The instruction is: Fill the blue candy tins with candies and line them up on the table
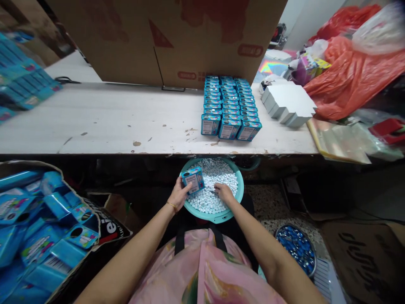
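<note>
My left hand [180, 195] is closed around a small blue printed carton [193, 180], thumb on its front face, held tilted over the left side of a turquoise basin [240, 188]. Small white pellets [210, 202] fill that basin, which rests at my lap. At the pellets' surface, right of the carton, my right hand [224, 192] has its fingers drawn together. What they grip, if anything, is too small to make out. Three rows of similar blue cartons [230, 128] stand upright on the white table, some with white pellets on top.
A large cardboard box [126, 46] stands behind the white table [104, 122]. At left, a bag [115, 228] holds many blue cartons. White flat cards [289, 101] and red plastic bags [363, 71] lie right. A bowl of blue pieces [297, 247] sits on the floor.
</note>
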Demonstrator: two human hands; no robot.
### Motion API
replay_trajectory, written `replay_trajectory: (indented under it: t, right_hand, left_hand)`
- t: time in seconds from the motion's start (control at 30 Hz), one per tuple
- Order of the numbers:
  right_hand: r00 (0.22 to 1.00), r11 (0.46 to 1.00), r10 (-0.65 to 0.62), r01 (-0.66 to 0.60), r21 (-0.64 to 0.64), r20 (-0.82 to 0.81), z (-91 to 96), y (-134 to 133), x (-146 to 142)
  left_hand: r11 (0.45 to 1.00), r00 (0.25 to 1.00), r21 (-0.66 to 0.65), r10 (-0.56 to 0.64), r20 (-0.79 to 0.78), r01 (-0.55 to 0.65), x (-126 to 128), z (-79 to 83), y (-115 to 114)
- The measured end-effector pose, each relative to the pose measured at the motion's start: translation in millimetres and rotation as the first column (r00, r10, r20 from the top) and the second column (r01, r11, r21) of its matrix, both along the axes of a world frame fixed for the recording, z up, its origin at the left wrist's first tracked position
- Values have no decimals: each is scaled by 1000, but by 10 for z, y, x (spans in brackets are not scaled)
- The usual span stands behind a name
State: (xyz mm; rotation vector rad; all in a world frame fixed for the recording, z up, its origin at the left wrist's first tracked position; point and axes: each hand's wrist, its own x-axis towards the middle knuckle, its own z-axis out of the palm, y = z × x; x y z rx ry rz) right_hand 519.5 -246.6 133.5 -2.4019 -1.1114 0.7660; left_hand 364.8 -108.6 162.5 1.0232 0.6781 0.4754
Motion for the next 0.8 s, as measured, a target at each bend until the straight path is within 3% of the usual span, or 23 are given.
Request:
replay_trajectory:
  t: [0.1,0.2,0.37,0.53,0.63,0.8]
  right_hand:
    - [999,999,11,-9,44,-53,112,-182,197]
    - [998,997,38,-33,71,-59,375,-322,345]
    - [990,985,140,-140,100,7,993,-344,420]
    - [928,949,311,-290,-127,205,1478,-133,296]
    - [876,914,372,-286,-288,308,1660,1,172]
    - [844,866,431,-287,-410,320,1889,168,-49]
  left_hand:
    - [979,998,198,55,-33,-47,-139,68,140]
    - [915,990,400,94,-106,-44,-206,63,220]
    - [870,975,487,43,-219,72,-94,15,116]
    - [829,979,546,-9,-204,121,45,-41,-22]
    - [790,979,595,-32,-203,149,49,-84,-34]
    - [756,974,630,-43,-222,177,47,-127,-18]
